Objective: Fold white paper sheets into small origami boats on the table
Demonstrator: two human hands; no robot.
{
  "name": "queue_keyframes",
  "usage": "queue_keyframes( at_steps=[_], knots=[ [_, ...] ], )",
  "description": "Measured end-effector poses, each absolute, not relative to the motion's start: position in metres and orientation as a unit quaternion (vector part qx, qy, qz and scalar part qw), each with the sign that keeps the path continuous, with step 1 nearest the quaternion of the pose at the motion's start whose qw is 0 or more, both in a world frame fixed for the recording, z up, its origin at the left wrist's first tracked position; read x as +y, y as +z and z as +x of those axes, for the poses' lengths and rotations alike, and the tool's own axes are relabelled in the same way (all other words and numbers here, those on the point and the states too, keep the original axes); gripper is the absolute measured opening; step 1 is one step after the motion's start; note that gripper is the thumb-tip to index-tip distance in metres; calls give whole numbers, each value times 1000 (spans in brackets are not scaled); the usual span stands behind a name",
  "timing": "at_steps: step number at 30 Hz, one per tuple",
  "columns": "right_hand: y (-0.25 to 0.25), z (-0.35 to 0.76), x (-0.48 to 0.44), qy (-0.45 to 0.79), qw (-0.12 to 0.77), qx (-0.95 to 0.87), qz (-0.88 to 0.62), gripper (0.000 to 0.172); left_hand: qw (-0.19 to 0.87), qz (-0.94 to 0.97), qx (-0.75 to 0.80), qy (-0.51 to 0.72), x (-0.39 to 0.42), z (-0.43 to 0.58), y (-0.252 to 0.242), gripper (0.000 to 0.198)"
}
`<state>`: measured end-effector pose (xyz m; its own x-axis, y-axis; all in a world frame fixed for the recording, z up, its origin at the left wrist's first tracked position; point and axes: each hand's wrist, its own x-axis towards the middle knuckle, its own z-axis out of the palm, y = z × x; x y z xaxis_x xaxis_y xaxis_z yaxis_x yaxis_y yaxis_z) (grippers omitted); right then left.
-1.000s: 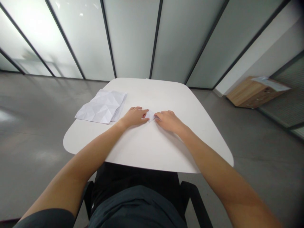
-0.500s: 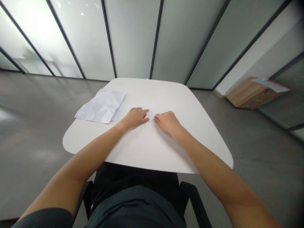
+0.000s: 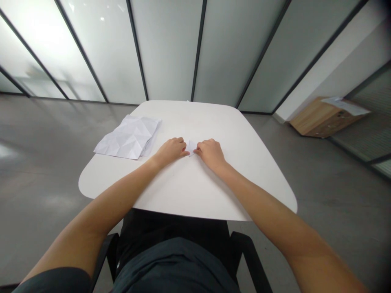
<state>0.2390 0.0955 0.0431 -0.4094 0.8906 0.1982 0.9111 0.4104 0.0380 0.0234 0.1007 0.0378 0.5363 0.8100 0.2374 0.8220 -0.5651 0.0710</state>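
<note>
A small folded white paper (image 3: 192,147) lies on the white table (image 3: 189,195), mostly hidden between my hands. My left hand (image 3: 171,151) rests on the table with its fingertips at the paper's left side. My right hand (image 3: 210,154) presses in from the right, its fingers on the paper's right edge. To the left of my left hand lies a large creased sheet of white paper (image 3: 128,137) with a faceted fold pattern, and another sheet shows under its right edge.
The rounded table stands on a grey floor, with frosted glass panels in dark frames (image 3: 168,49) behind it. A low wooden cabinet (image 3: 324,120) with white paper on top stands far right. Black chair arms (image 3: 106,252) flank my lap.
My right hand has moved left and covers more of the small folded paper. My hands are closer together, and the whole view has shifted slightly.
</note>
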Motion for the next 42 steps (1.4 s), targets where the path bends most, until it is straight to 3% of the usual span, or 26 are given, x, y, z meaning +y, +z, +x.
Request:
queue_keyframes(
  at_steps=[12,21,27,42],
  knots=[
    [34,233,90,-63,98,-826,-551,31,6,-873,-472,-123,100,21,42,28],
    [28,243,108,-4,139,-816,-561,11,-41,-854,-478,-199,109,11,35,20],
    [24,248,116,26,173,-815,-553,17,-47,-862,-466,-196,113,5,33,24],
    [35,261,115,59,144,-856,-492,24,-71,-881,-429,-186,118,-3,36,21]
  ],
)
